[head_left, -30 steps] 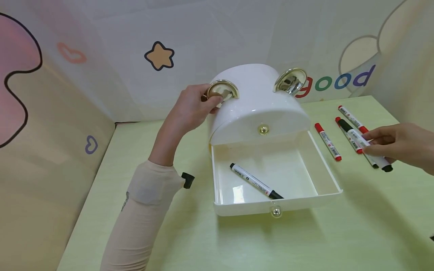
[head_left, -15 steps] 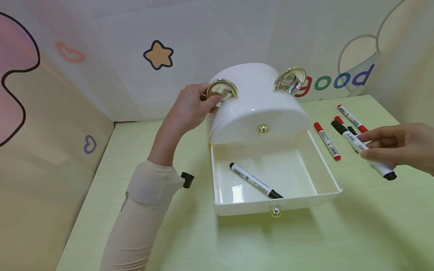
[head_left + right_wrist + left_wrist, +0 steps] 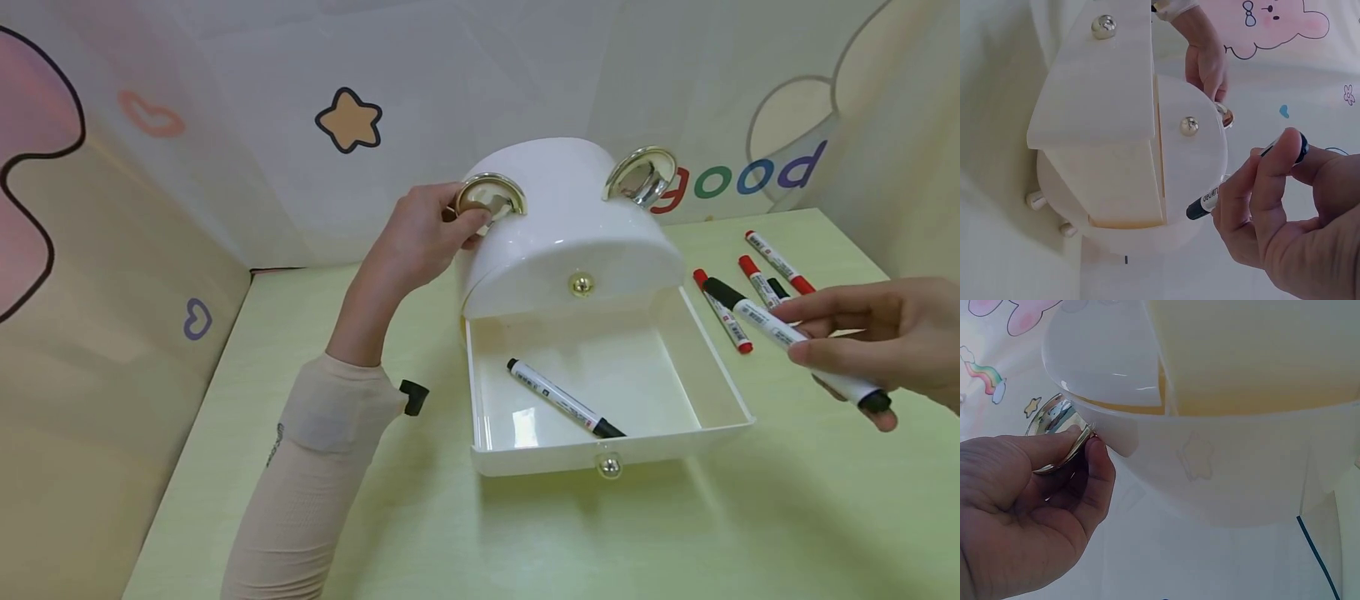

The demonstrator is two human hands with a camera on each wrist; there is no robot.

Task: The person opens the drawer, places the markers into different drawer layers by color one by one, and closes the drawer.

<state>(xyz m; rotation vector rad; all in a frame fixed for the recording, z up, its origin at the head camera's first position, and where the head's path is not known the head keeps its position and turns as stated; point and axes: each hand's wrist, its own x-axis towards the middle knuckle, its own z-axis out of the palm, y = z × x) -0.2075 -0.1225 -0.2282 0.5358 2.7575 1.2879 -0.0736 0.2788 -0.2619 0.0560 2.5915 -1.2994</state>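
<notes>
My left hand (image 3: 426, 237) pinches the gold ear-shaped piece (image 3: 491, 193) on the left of a white rounded drawer box (image 3: 558, 183). In the left wrist view, thumb and fingers close on that gold ear (image 3: 1060, 419) from both sides. To the right of the box, my right hand (image 3: 892, 333) holds a black-capped marker (image 3: 765, 321) between thumb and fingers, its cap toward the box. The lower drawer (image 3: 611, 457) is pulled out, and another black-capped marker (image 3: 566, 400) lies slantwise inside it.
Several markers lie on the green table right of the box, including a red-capped marker (image 3: 723, 312) beside the drawer and another red marker (image 3: 780, 262) farther back. A second gold ear (image 3: 641, 175) juts from the box's right side. A printed wall (image 3: 262, 167) stands behind.
My right hand has lifted the black-capped marker from among the other markers and brought it slightly left and nearer. My left hand keeps its grip on the ear, and the drawer stays out.
</notes>
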